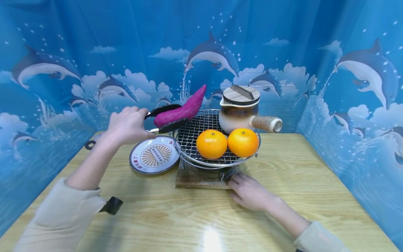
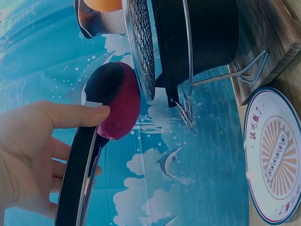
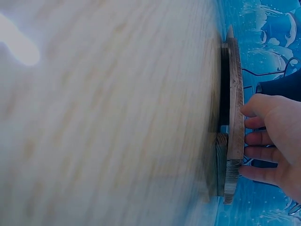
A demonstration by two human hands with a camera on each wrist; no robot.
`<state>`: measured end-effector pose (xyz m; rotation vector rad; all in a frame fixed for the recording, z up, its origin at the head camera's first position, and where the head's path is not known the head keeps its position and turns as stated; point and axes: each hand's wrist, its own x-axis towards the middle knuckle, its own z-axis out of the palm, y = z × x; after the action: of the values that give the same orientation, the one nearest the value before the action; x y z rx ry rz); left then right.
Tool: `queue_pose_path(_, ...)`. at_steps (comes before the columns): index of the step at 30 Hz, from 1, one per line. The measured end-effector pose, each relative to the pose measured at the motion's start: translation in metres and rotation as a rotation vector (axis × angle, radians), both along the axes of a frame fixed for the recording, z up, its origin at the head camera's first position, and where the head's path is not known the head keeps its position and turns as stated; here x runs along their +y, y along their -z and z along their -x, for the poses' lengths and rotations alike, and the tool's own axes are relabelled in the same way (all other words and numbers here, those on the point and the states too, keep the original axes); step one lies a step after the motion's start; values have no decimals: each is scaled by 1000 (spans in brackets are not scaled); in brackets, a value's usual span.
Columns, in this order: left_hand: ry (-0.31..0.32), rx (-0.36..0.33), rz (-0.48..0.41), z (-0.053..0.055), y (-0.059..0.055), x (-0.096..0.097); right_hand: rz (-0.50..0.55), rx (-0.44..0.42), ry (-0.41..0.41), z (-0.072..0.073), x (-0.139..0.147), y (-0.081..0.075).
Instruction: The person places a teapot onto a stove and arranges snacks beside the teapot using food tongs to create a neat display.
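Note:
In the head view my left hand (image 1: 127,126) grips black-tipped kitchen tongs (image 1: 172,127). Between the tongs' tips is a purple sweet potato (image 1: 185,111), held at the left edge of the round wire grill rack (image 1: 193,134); the left wrist view shows its near end (image 2: 126,110) beside the rack, so whether they touch is unclear. Two oranges (image 1: 211,144) and a side-handled teapot (image 1: 237,119) with a wooden lid sit on the rack. Low at the stove's right front, my right hand (image 1: 250,192) rests its fingers on the wooden base (image 1: 201,183), fairly straight in the right wrist view.
A white patterned plate (image 1: 171,164) lies on the wooden table (image 1: 151,217), left of the stove. Under the rack stands a black stove body (image 2: 211,37) with wire legs. A blue dolphin curtain (image 1: 141,42) encloses the back and sides.

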<state>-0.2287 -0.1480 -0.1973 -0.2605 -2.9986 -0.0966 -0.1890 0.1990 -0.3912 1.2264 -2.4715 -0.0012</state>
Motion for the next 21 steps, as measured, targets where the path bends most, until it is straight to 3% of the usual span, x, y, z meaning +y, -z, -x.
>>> queue_pose_path(21, 21, -28, 0, 2, 3, 6, 0, -1, 3, 0, 0, 1)
